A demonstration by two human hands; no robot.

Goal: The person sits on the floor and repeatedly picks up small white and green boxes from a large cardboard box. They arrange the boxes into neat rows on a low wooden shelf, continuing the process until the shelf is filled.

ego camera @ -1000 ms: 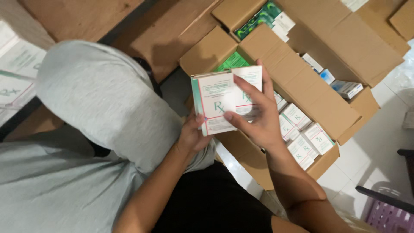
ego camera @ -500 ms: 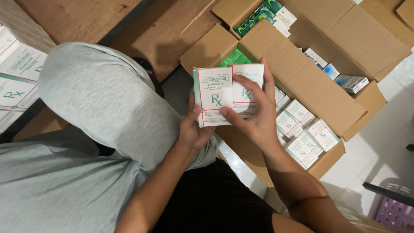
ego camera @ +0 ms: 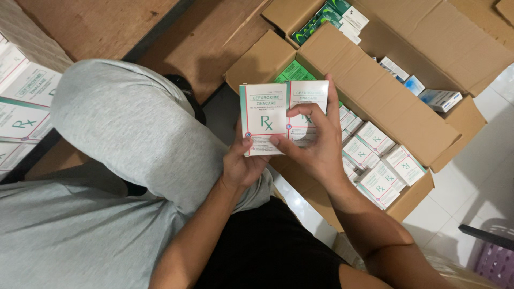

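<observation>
Here, your left hand [ego camera: 242, 166] and right hand [ego camera: 316, 144] are clasping two white medicine boxes [ego camera: 282, 116], held together above the open carton [ego camera: 375, 101] of similar boxes at right.

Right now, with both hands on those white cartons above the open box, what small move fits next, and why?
Probably square the two white cartons together. The left hand grips them from below, the right hand holds them from the front, and they sit side by side above the cardboard box, which holds similar packs.
</observation>
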